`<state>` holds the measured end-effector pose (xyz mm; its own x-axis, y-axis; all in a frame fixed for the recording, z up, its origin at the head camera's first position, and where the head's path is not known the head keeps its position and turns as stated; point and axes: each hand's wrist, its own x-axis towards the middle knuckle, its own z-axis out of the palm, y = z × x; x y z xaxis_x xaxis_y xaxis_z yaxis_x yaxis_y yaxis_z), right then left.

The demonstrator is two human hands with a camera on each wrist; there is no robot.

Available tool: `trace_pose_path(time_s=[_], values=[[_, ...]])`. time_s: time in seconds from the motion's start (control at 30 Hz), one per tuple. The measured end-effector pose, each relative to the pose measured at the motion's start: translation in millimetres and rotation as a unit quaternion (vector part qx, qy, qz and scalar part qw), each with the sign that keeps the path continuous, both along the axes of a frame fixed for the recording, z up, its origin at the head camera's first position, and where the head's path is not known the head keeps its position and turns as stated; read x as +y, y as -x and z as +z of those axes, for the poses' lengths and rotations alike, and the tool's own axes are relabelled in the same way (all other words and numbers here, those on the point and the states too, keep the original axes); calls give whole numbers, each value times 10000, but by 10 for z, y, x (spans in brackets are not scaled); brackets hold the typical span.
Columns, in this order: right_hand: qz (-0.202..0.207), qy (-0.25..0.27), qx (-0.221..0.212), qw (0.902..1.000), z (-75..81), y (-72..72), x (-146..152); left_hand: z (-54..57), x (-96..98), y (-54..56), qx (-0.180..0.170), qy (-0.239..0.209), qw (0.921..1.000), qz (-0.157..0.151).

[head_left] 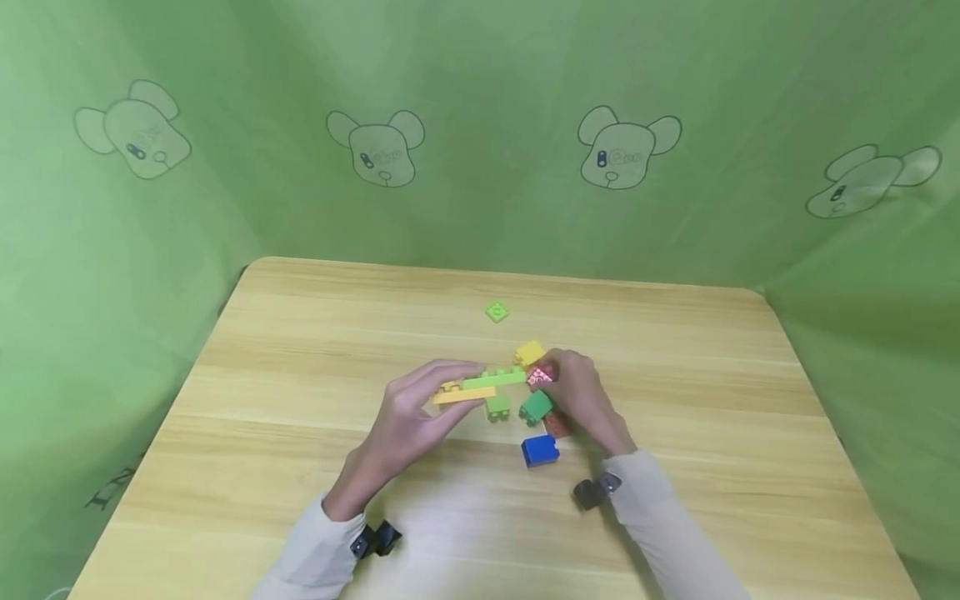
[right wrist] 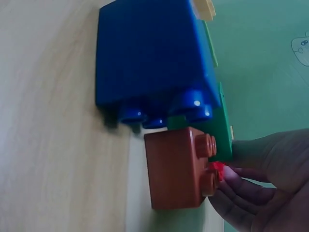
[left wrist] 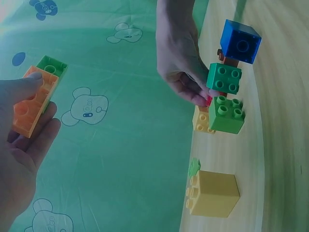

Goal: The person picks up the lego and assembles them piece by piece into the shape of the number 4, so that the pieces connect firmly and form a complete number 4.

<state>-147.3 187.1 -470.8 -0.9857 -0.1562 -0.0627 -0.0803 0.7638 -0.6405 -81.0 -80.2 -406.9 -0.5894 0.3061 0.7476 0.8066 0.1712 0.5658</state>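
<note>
My left hand (head_left: 405,421) holds an orange toy brick (head_left: 468,395) joined to a long light green brick (head_left: 498,380), raised over the table. In the left wrist view, the thumb lies on the hollow underside of the orange brick (left wrist: 31,104). My right hand (head_left: 588,400) pinches a pink brick (head_left: 538,378), partly hidden by the fingers; only a small red bit (right wrist: 218,170) of it shows in the right wrist view. Close to that hand sit a dark green brick (head_left: 536,406), a brown brick (head_left: 557,423) and a yellow brick (head_left: 529,352).
A blue brick (head_left: 541,451) lies nearest the person on the wooden table (head_left: 225,467). A light green brick (head_left: 497,407) sits below the held bricks, and a flat light green piece (head_left: 497,312) lies farther back. The left wrist view shows another yellow brick (left wrist: 215,193). Green cloth (head_left: 502,225) surrounds the table.
</note>
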Motion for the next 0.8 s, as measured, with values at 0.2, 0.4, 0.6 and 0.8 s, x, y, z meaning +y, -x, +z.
trace_pose_path(time_s=[0.2, 0.4, 0.6, 0.8], values=[[77, -78, -111, 9999, 12, 4, 34, 10, -3, 11, -56, -63, 10000, -9], [15, 109, -260, 9996, 32, -18, 107, 19, -4, 11, -78, -112, 9999, 14], [-50, 151, -84, 9998, 122, -66, 130, 26, -4, 17, -92, -156, 9998, 53], [158, 333, 602, 9975, 265, -160, 116, 24, 7, 25, -102, -165, 9997, 122]])
